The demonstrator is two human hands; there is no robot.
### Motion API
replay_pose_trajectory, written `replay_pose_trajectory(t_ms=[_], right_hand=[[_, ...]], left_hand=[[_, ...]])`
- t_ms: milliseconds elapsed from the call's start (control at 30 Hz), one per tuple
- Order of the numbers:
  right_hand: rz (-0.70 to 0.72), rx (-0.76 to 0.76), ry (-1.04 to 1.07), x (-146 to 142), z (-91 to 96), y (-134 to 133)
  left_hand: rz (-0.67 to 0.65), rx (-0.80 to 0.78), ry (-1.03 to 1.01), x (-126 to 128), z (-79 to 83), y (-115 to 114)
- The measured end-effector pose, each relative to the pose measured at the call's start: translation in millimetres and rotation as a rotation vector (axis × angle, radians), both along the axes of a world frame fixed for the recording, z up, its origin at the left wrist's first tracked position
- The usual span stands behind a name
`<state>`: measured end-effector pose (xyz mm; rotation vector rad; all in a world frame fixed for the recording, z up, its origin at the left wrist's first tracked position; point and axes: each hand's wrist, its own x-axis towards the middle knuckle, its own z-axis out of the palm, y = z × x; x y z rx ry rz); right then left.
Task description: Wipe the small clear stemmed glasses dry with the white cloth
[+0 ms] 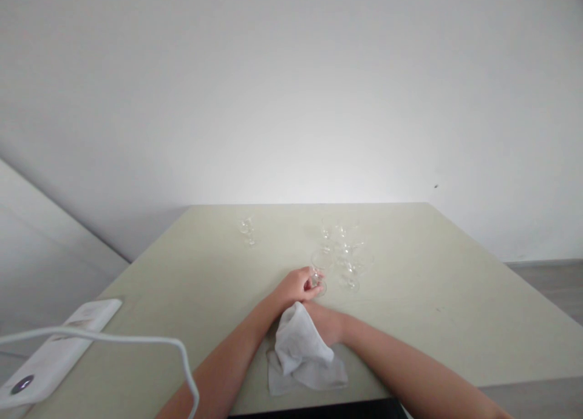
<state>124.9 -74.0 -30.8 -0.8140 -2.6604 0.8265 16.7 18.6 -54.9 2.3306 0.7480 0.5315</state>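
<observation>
My left hand (298, 285) is closed round the stem of a small clear stemmed glass (319, 267) that stands on the pale table (432, 297). My right hand (325, 322) lies just behind it, mostly hidden under a white cloth (300, 349) that it holds bunched up; the cloth's loose end rests on the table near the front edge. Right of the held glass stands a cluster of several more clear stemmed glasses (348, 252). One single glass (247, 229) stands apart at the back left.
A white flat device (59, 352) lies at the table's front left corner, and a white cable (136, 340) arcs across the near left. A plain white wall rises behind the table. Grey floor shows at the right.
</observation>
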Motion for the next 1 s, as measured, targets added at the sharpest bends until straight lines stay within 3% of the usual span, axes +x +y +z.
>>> replay_pose_trajectory(t_ms=[367, 600, 1000], right_hand=[[0.014, 0.056, -0.089, -2.2, 0.0, 1.2], [-0.029, 0.0, -0.021, -1.2, 2.2, -1.3], [0.001, 0.048, -0.023, -1.6, 1.6, -0.4]], left_hand=[[-0.004, 0.019, 0.001, 0.4, -1.8, 1.5], [-0.013, 0.004, -0.004, 0.3, -1.9, 1.3], [-0.002, -0.002, 0.02, 0.5, 4.1, -0.9]])
